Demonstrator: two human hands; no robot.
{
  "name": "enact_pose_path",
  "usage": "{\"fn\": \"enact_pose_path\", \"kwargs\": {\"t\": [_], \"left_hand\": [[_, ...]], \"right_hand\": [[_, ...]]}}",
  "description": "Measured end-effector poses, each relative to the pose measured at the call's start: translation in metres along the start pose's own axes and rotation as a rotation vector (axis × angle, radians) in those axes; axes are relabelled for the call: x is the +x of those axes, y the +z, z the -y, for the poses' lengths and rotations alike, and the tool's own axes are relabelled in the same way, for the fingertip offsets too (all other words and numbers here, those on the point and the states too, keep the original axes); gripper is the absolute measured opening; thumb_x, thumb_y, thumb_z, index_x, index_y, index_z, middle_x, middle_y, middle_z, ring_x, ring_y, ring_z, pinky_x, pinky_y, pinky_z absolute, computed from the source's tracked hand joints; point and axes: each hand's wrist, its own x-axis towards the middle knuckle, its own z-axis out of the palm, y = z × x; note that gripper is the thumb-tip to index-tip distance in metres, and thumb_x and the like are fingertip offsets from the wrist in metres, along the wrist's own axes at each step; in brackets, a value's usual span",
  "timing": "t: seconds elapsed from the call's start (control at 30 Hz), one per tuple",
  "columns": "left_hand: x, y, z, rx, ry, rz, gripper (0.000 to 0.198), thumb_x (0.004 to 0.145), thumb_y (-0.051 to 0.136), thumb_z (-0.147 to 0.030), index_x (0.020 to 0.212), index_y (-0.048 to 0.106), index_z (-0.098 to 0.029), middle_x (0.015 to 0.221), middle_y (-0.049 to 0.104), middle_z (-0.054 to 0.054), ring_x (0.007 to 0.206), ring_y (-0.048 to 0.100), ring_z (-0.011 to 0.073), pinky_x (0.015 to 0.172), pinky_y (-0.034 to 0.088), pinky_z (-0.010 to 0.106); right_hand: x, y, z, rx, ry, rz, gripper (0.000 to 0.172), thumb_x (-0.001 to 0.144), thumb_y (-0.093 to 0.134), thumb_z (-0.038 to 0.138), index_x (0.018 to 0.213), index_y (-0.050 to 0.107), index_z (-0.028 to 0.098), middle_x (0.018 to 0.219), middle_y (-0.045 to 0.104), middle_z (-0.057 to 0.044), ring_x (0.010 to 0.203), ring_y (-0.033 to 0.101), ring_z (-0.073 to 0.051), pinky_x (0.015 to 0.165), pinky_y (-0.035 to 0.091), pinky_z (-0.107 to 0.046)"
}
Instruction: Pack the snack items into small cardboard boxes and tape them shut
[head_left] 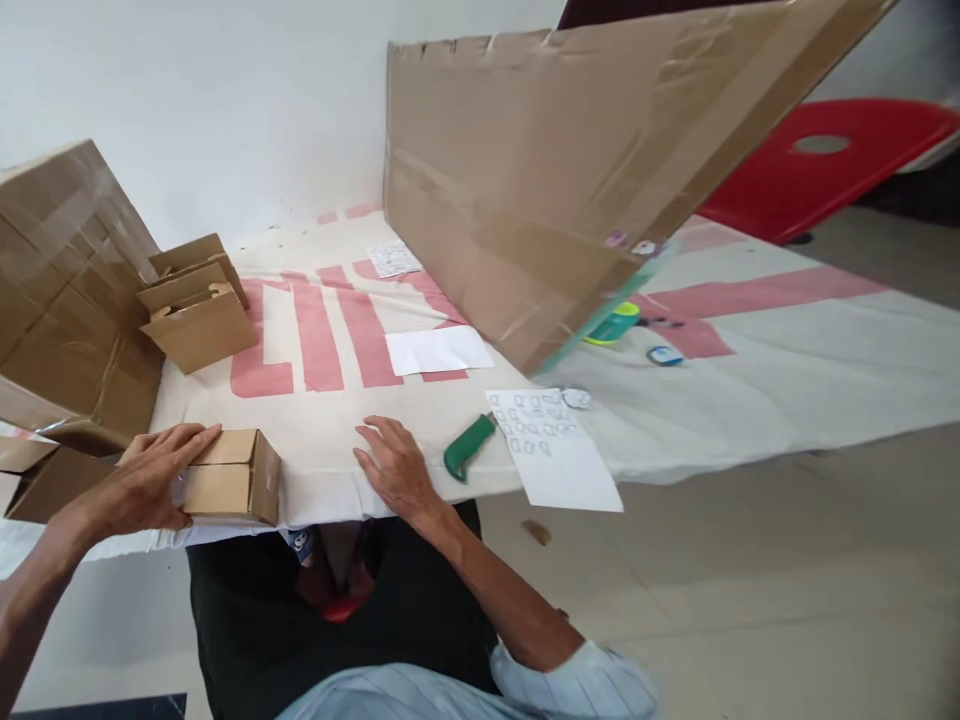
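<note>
My left hand (154,475) lies over the left end of a small closed cardboard box (232,478) at the table's front edge, its fingers along the top and the thumb down at the near side. Nothing is in my right hand (395,468), which is over the cloth with its fingers apart and slightly bent. A green-handled tool (469,447) lies just right of that hand. Beside the tool is a white sheet with small drawn shapes (544,450), hanging partly over the edge. A blank-looking white paper (439,350) lies farther back.
Small open cartons (202,335) stand by a large box (71,300) at the left, with an open box (56,485) below it. A big cardboard panel (517,180) leans at the back. Tape (615,324) and a small roll (665,356) lie right. A red chair (810,170) is beyond.
</note>
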Motion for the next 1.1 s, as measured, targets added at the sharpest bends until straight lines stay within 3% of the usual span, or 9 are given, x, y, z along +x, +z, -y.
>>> {"fn": "enact_pose_path", "kwargs": {"t": [0.1,0.2,0.33,0.53,0.63,0.73,0.83,0.97,1.1], "left_hand": [[0.007,0.003,-0.012,0.000,0.025,-0.084,0.107,0.071,0.077,-0.038,0.170,0.036,-0.030,0.159,0.057,0.013,0.144,0.055,0.0401,0.121,0.036,0.049],[0.018,0.003,-0.029,-0.027,0.031,-0.155,0.100,0.073,0.075,-0.046,0.166,0.043,-0.027,0.155,0.059,0.015,0.138,0.058,0.0404,0.119,0.037,0.051],[0.042,0.008,-0.059,-0.086,0.040,-0.260,0.095,0.072,0.078,-0.051,0.160,0.050,-0.026,0.153,0.061,0.017,0.138,0.057,0.0432,0.117,0.038,0.056],[0.073,0.015,-0.091,-0.140,0.045,-0.372,0.090,0.074,0.083,-0.051,0.156,0.053,-0.030,0.150,0.064,0.016,0.138,0.057,0.0449,0.116,0.041,0.059],[0.066,0.016,-0.083,-0.177,0.060,-0.374,0.100,0.076,0.083,-0.056,0.164,0.044,-0.029,0.161,0.056,0.017,0.148,0.051,0.0457,0.122,0.037,0.061],[0.042,0.019,-0.057,-0.231,-0.018,-0.379,0.112,0.075,0.083,-0.063,0.170,0.034,-0.030,0.171,0.045,0.017,0.156,0.042,0.0482,0.126,0.032,0.067],[0.017,0.033,-0.030,-0.355,-0.128,-0.380,0.124,0.071,0.086,-0.067,0.173,0.026,-0.029,0.176,0.037,0.018,0.159,0.039,0.0489,0.129,0.031,0.068],[0.003,0.063,-0.024,-0.657,-0.135,-0.382,0.137,0.069,0.091,-0.063,0.176,0.013,-0.025,0.177,0.033,0.022,0.159,0.041,0.0461,0.130,0.036,0.063],[0.008,0.090,-0.037,-0.881,-0.138,-0.489,0.142,0.066,0.095,-0.061,0.176,0.014,-0.025,0.175,0.034,0.022,0.159,0.042,0.0453,0.129,0.038,0.062]], "right_hand": [[-0.029,-0.035,-0.023,-0.149,0.142,-0.122,0.028,0.106,0.056,0.029,0.124,0.073,0.017,0.129,0.070,-0.018,0.124,0.061,-0.034,0.106,0.052,-0.051],[-0.049,-0.054,-0.047,-0.324,0.344,-0.138,0.037,0.104,0.060,0.042,0.126,0.071,0.015,0.134,0.067,-0.023,0.126,0.058,-0.040,0.100,0.053,-0.055],[-0.058,-0.045,-0.058,-0.369,0.397,-0.082,0.038,0.101,0.058,0.037,0.127,0.070,0.012,0.139,0.062,-0.028,0.124,0.060,-0.042,0.098,0.056,-0.057],[-0.056,-0.024,-0.041,-0.168,0.208,-0.031,0.038,0.101,0.050,0.023,0.133,0.071,0.017,0.151,0.062,-0.022,0.137,0.059,-0.035,0.113,0.053,-0.054],[-0.063,-0.043,-0.054,-0.167,0.183,-0.083,0.038,0.105,0.052,0.035,0.133,0.071,0.018,0.151,0.062,-0.021,0.141,0.057,-0.034,0.116,0.051,-0.054],[-0.083,-0.074,-0.089,-0.348,0.370,-0.248,0.046,0.107,0.048,0.045,0.130,0.070,0.012,0.144,0.064,-0.026,0.138,0.057,-0.039,0.114,0.048,-0.060],[-0.110,-0.092,-0.124,-0.459,0.503,-0.251,0.052,0.105,0.046,0.048,0.133,0.068,0.011,0.133,0.068,-0.027,0.128,0.061,-0.041,0.109,0.050,-0.062],[-0.127,-0.087,-0.145,-0.441,0.459,-0.194,0.054,0.102,0.045,0.049,0.134,0.067,0.011,0.128,0.069,-0.027,0.125,0.062,-0.042,0.108,0.051,-0.061],[-0.112,-0.075,-0.145,-0.380,0.424,-0.167,0.056,0.101,0.044,0.050,0.131,0.068,0.009,0.127,0.069,-0.030,0.125,0.061,-0.045,0.106,0.052,-0.064]]}}
